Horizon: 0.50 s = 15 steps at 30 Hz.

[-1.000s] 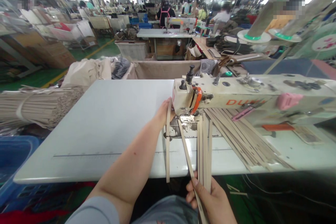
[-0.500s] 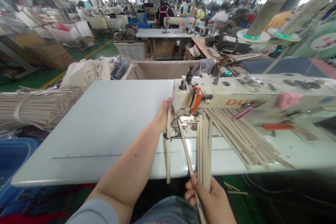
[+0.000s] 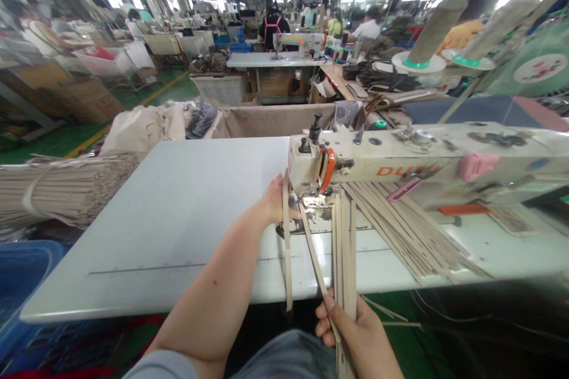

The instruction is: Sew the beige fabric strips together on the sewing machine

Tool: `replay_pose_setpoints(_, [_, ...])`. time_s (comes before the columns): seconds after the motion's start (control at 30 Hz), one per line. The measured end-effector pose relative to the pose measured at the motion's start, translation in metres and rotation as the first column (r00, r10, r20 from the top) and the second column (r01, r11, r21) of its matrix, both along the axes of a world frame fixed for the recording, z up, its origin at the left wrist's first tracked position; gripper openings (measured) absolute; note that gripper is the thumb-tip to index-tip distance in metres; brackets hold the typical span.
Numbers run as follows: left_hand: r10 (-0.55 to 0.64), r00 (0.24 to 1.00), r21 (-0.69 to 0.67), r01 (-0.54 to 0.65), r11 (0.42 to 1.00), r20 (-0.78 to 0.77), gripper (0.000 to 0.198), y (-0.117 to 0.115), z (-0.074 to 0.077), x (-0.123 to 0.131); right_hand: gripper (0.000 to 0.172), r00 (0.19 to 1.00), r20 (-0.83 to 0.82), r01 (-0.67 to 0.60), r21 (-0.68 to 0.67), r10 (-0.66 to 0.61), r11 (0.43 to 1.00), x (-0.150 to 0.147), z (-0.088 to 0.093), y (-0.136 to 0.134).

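My left hand (image 3: 274, 202) lies on the table just left of the sewing machine's needle area, fingers stretched forward and thumb apart, pointing at the metal needle plate (image 3: 315, 202). Across this hand hangs a narrow beige fabric strip (image 3: 287, 260), its lower end over the table's front edge. At that edge, my right hand (image 3: 355, 328) is closed around a bunch of beige strips (image 3: 343, 254). Its thumb pinches a single strip (image 3: 315, 254) that runs up to the presser foot area. Under the machine arm, more loose strips (image 3: 404, 237) are fanned out.
The white sewing machine (image 3: 400, 157) spans the right side of the pale table (image 3: 191, 201). A tied strip bundle (image 3: 66, 189) lies to the left, above a blue crate (image 3: 26, 272). Behind the table stands a fabric-lined bin (image 3: 275, 121). Several people work farther back.
My left thumb has come out to the right, toward the needle plate. The hanging strip's lower end has shifted slightly right. My right hand keeps its hold, and the view has moved slightly.
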<state>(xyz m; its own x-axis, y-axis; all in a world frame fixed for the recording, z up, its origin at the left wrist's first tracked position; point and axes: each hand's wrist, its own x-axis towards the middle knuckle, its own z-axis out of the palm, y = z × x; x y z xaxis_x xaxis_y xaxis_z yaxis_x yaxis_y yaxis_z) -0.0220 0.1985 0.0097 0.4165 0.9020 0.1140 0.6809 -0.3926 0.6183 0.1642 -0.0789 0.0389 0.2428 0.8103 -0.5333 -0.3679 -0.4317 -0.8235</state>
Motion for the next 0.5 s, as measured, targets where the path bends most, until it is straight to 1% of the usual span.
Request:
replay_pose_setpoints(0.07, [-0.012, 1.0, -0.025, 0.012, 1.0, -0.013, 0.108, -0.004, 0.002, -0.001, 0.065, 1.0, -0.013, -0.016, -0.02, 0.016, 1.0, 0.002, 0.002, -0.002])
replay_pose_setpoints(0.2, [0.006, 1.0, -0.035, -0.007, 0.999, -0.006, 0.108, -0.002, 0.002, 0.0, 0.067, 0.997, -0.08, -0.024, -0.08, 0.018, 0.996, 0.01, 0.006, -0.006])
replay_pose_setpoints(0.33, [0.018, 1.0, -0.024, -0.017, 1.0, 0.024, 0.114, 0.0, 0.001, 0.0, 0.066, 0.994, -0.104, -0.037, -0.079, 0.029, 0.996, 0.018, 0.009, -0.01])
replay_pose_setpoints(0.43, [0.008, 0.999, -0.019, -0.008, 1.0, -0.033, 0.112, -0.001, 0.004, 0.0, 0.068, 0.995, -0.101, -0.032, -0.071, 0.025, 0.997, 0.021, 0.008, -0.013])
replay_pose_setpoints(0.5, [-0.007, 0.998, -0.019, 0.006, 1.0, -0.069, 0.11, -0.002, 0.006, 0.001, 0.066, 0.993, -0.12, -0.024, -0.079, 0.014, 0.997, 0.022, 0.006, -0.015])
